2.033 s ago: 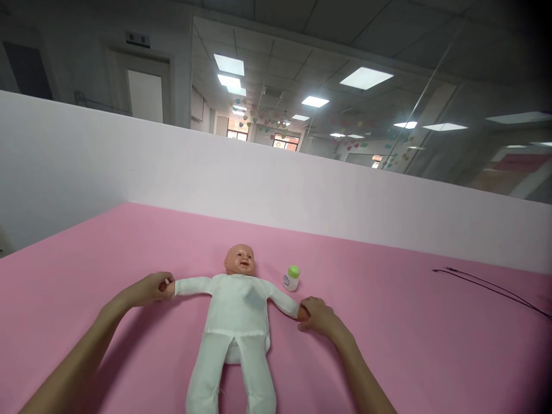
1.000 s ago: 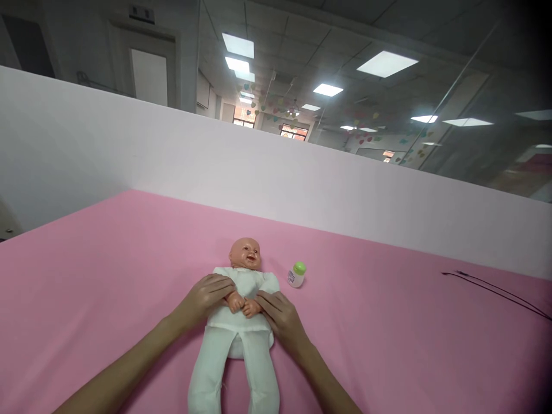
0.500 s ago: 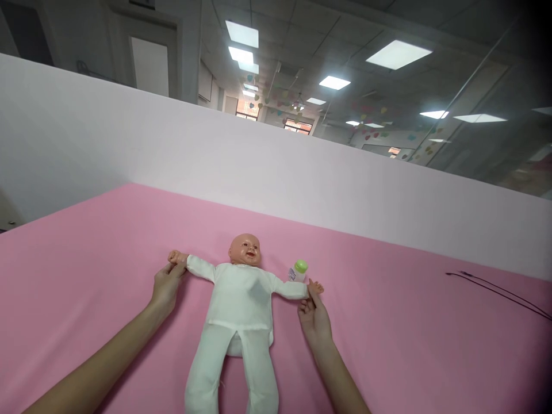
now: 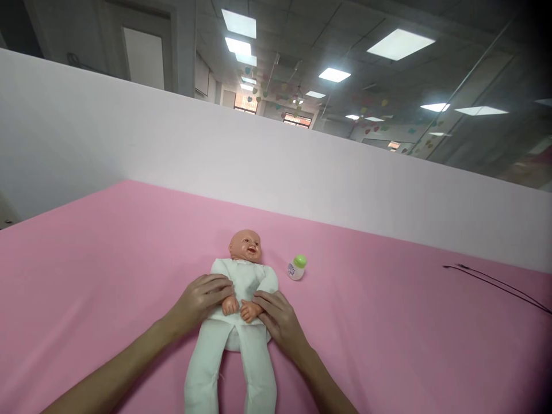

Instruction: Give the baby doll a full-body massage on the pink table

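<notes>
A baby doll [image 4: 239, 333] in a white top and trousers lies on its back on the pink surface [image 4: 371, 322], head away from me. Its arms are folded in over its belly. My left hand [image 4: 202, 299] is closed around the doll's arm on the left, fingers over the sleeve near the wrist. On the other side, my right hand [image 4: 282, 321] grips the other forearm by its wrist. Both doll hands show between mine, close together. Just right of the doll's shoulder stands a small bottle [image 4: 297, 268] with a green cap, apart from my hands.
Thin black cables [image 4: 495, 283] lie on the pink surface at the far right. A low white wall [image 4: 276, 155] runs along the back edge. Beyond it are a door, ceiling lights and hanging coloured decorations.
The doll's arms, stretched out sideways before, are now folded inward over its belly. Both my hands moved in toward the middle with them. The bottle stayed in place.
</notes>
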{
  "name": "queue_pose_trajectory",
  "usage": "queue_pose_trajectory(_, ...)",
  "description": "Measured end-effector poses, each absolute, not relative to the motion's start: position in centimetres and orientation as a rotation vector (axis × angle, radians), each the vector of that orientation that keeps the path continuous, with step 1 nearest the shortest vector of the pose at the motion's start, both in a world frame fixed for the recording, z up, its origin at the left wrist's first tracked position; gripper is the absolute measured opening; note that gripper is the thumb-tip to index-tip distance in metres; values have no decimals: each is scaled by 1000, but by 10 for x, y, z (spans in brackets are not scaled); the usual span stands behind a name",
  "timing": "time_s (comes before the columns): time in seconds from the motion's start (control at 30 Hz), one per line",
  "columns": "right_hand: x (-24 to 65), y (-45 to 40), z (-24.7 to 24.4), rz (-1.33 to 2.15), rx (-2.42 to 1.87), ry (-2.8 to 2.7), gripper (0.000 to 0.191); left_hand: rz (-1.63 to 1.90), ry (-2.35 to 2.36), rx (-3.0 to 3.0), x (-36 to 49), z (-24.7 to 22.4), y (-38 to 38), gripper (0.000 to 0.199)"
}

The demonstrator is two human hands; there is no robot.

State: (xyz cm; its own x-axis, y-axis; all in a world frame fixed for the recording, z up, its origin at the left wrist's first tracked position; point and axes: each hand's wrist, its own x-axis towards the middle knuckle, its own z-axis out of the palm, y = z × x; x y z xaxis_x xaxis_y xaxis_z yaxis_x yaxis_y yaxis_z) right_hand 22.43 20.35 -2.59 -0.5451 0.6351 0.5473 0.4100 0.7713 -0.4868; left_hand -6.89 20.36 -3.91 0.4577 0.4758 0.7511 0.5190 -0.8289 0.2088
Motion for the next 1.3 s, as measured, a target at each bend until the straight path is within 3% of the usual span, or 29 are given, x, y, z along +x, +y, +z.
queue_pose_trajectory(0.13,225,210,-24,577,-884,-1924,27,-1490,-1050,-2685,-71,-41,205,31)
queue_pose_trajectory(0.27,249,230,-27,854,-1039,-1029,30,-2171,-1694,-2345,-80,-40,213,22)
queue_pose_trajectory(0.37,269,245,-32,1028,-1017,-638,36,-2774,-1998,-1648,-93,-42,224,38)
queue_pose_trajectory(0.47,273,248,-31,1103,-1011,-564,36,-3058,-2084,-1252,-103,-43,229,50)
queue_pose_trajectory(0.6,252,230,-17,1005,-960,-934,35,-2779,-1994,-1667,-95,-35,220,39)
queue_pose_trajectory(0.73,228,207,-13,912,-826,-1592,24,-2171,-1589,-2409,-75,-32,206,25)
queue_pose_trajectory(0.83,218,199,-20,913,-812,-1919,26,-1645,-1179,-2803,-66,-37,200,31)
queue_pose_trajectory(0.9,215,199,-24,971,-847,-1879,29,-1532,-1051,-2850,-64,-41,199,35)
queue_pose_trajectory(1.0,219,208,-24,1092,-896,-1534,30,-1678,-1206,-2733,-67,-41,201,30)
queue_pose_trajectory(1.1,235,224,-24,1128,-940,-1039,31,-2150,-1710,-2274,-79,-38,207,24)
queue_pose_trajectory(1.2,258,240,-28,1151,-974,-679,29,-2689,-2062,-1609,-95,-37,219,36)
queue_pose_trajectory(1.3,270,248,-30,1173,-1002,-578,29,-2983,-2143,-1204,-105,-37,227,48)
